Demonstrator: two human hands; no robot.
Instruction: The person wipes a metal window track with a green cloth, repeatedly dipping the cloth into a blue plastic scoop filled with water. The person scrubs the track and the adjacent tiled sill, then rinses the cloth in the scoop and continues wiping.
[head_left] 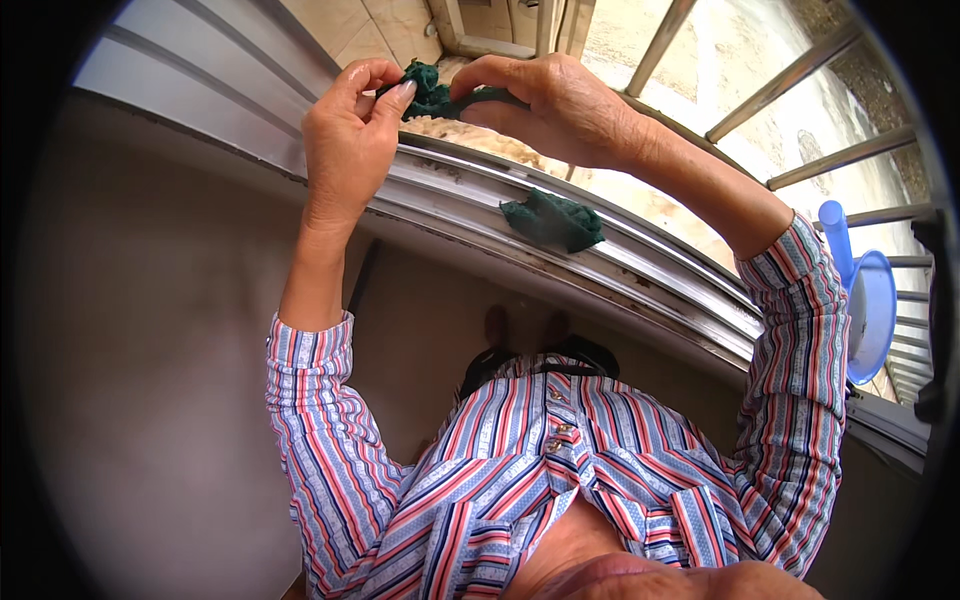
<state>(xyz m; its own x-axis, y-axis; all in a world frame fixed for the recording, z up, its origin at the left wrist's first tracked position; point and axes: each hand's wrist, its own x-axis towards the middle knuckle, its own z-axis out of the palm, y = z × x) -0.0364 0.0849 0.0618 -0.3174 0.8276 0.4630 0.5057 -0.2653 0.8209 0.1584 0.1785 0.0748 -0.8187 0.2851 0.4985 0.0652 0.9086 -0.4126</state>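
Over the window sill, my left hand [355,130] pinches a crumpled dark green cloth [425,92] between thumb and fingers. My right hand [560,105] is closed on the other side of that same cloth, a strip of it running under the fingers. A second dark green cloth [553,220] lies bunched on the metal sliding track [460,190] of the window, nearer to me and apart from both hands. The fingertips of my right hand are partly hidden behind the hand itself.
Metal bars [780,85] stand beyond the track. A blue ladle-like scoop [872,315] with a handle rests by the bars at the right. A grey ribbed frame panel [215,75] borders the left. Dirt marks the track's edge.
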